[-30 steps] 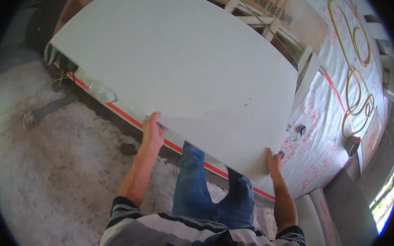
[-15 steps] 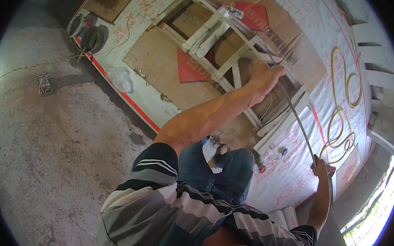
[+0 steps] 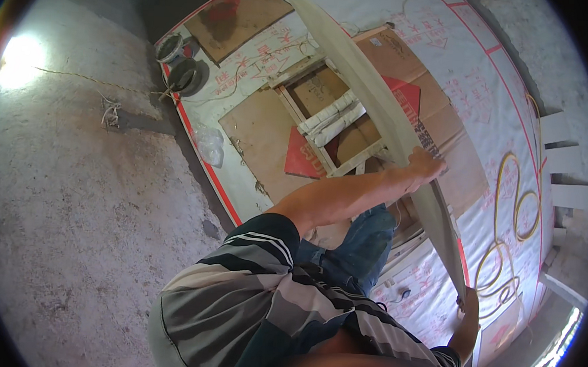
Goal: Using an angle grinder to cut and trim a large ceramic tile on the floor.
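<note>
A long, thin, grey-beige panel [image 3: 373,97] runs slantwise from the top of the view to the lower right, its broad face partly showing. My left hand [image 3: 427,167] is closed on its edge near the middle. At its lower right end, my right hand [image 3: 470,302] grips it with the arm stretched out. Below the panel lies a pale wooden frame with crossbars [image 3: 286,106], partly hidden by the panel and my left arm. White rolled bundles [image 3: 331,120] rest across the frame.
Flattened cardboard [image 3: 254,124] lies under the frame on white printed sheeting [image 3: 471,93]. Coiled yellow hose [image 3: 499,213] is at right. Two buckets, one a dark bucket [image 3: 185,76], stand far left near a rope [image 3: 105,82]. A clear plastic bag [image 3: 209,145] lies by the sheeting's red edge [image 3: 222,196].
The panel has turned from edge-on to show its broad face. Both hands have moved down and my left hand also slightly right. My view has shifted, so the frame appears lower.
</note>
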A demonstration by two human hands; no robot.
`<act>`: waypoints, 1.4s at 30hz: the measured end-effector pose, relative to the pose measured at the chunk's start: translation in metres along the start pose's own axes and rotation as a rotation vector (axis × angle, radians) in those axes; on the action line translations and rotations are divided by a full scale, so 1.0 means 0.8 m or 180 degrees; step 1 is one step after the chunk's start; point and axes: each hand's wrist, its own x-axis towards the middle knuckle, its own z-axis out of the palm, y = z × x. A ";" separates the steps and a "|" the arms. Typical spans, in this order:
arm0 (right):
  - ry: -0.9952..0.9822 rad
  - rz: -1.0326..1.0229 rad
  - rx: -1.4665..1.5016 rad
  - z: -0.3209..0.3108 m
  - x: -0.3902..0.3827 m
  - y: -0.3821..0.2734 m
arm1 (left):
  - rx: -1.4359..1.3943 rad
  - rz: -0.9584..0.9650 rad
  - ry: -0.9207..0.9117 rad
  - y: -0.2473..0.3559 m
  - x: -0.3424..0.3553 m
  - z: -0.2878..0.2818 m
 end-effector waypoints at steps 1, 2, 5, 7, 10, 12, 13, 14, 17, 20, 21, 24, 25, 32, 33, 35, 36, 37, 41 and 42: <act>-0.0304 0.0033 0.0040 -0.006 0.006 -0.001 | 0.0596 0.0284 -0.0628 0.004 0.002 -0.001; -0.0283 -0.0149 0.0004 -0.011 0.010 0.000 | 0.0726 0.0234 -0.0766 0.007 0.002 0.006; 0.0034 0.0108 -0.0446 -0.032 0.033 -0.008 | 0.0608 0.0622 -0.0441 0.010 0.022 0.024; -0.0245 0.0206 -0.0310 -0.051 0.043 -0.015 | 0.0594 0.0840 -0.0329 0.006 0.034 0.036; -0.0570 -0.0114 -0.1017 -0.083 0.060 -0.040 | 0.1087 0.1847 -0.0147 0.009 0.046 0.038; -0.0990 0.0433 -0.0653 -0.096 0.075 -0.065 | 0.0484 0.1622 -0.0547 0.024 0.054 0.033; -0.1100 0.0601 -0.0719 -0.104 0.079 -0.074 | 0.0463 0.1769 -0.0439 0.028 0.048 0.025; -0.1208 0.0365 -0.0547 -0.111 0.088 -0.087 | 0.0792 0.1818 -0.0735 0.040 0.056 0.009; -0.0959 0.0942 -0.1025 -0.114 0.108 -0.104 | 0.0416 0.1254 -0.1013 0.088 0.106 -0.008; -0.1037 0.0854 -0.1079 -0.112 0.129 -0.101 | -0.0250 0.0445 0.0065 0.120 0.146 -0.035; -0.0919 0.0891 -0.1304 -0.112 0.133 -0.095 | -0.0372 0.0379 0.0154 0.131 0.162 -0.051; -0.0932 0.1034 -0.1209 -0.109 0.144 -0.080 | -0.0411 0.0649 0.1136 0.156 0.201 -0.080; -0.0908 0.0906 -0.1440 -0.106 0.146 -0.078 | -0.0254 0.1056 0.1366 0.164 0.214 -0.093; -0.0991 0.0941 -0.1409 -0.099 0.114 -0.095 | 0.0048 0.0831 0.1214 0.176 0.274 -0.152; -0.0980 0.0846 -0.1575 -0.099 0.109 -0.098 | 0.0186 0.0976 0.1405 0.175 0.275 -0.154; -0.0951 0.0662 -0.1602 -0.101 0.102 -0.101 | 0.0294 0.1132 0.1667 0.173 0.273 -0.160; -0.1019 0.0612 -0.1635 -0.104 0.101 -0.102 | 0.0464 0.1278 0.1407 0.172 0.270 -0.163; -0.1069 0.0448 -0.1781 -0.106 0.102 -0.102 | 0.0599 0.1581 0.1176 0.172 0.268 -0.167; -0.1021 0.0497 -0.1473 -0.115 0.106 -0.100 | 0.1300 0.0989 0.1227 0.184 0.286 -0.201; -0.0961 0.0422 -0.1672 -0.114 0.106 -0.100 | 0.1322 0.0990 0.1256 0.191 0.299 -0.218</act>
